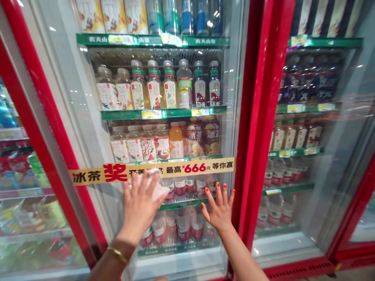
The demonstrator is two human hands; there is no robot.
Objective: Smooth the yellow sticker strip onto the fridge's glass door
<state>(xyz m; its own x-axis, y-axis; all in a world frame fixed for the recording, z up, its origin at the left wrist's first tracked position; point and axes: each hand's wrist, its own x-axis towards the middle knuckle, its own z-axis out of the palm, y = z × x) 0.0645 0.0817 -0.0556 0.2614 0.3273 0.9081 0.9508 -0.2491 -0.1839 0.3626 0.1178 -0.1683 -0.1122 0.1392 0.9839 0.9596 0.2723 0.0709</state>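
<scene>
I'm looking straight at a tall, red-framed, clear glass cooler door (79,97), and it's filling most of my view. Behind it, green-edged shelves (178,112) are carrying bottles in rows, labels facing out, presumably so they're reading clearly through the glass. Across the door, a long pale-yellow printed strip (181,169) is running at about the height of my fingertips.

Now the hands, and both are facing the glass, forearms slanting in from the bottom corners. My left hand (139,208) is lying nearly flat, fingers stretched upward and slightly parted, fingertips overlapping the strip. It's holding a crumpled white cloth (159,191) beneath the fingers, and that cloth is poking out between fingers and thumb, right by the strip's lower edge. I'm judging that the flat press is keeping it pinned to the glass.

My right hand (219,212) is spreading wide, thumb out, gripping nothing, orange nails pointing up just below the strip; it's seemingly touching the pane, probably steadying me. Smallest of all, a thin gold-coloured metal bangle (118,254) is circling my left wrist.
</scene>
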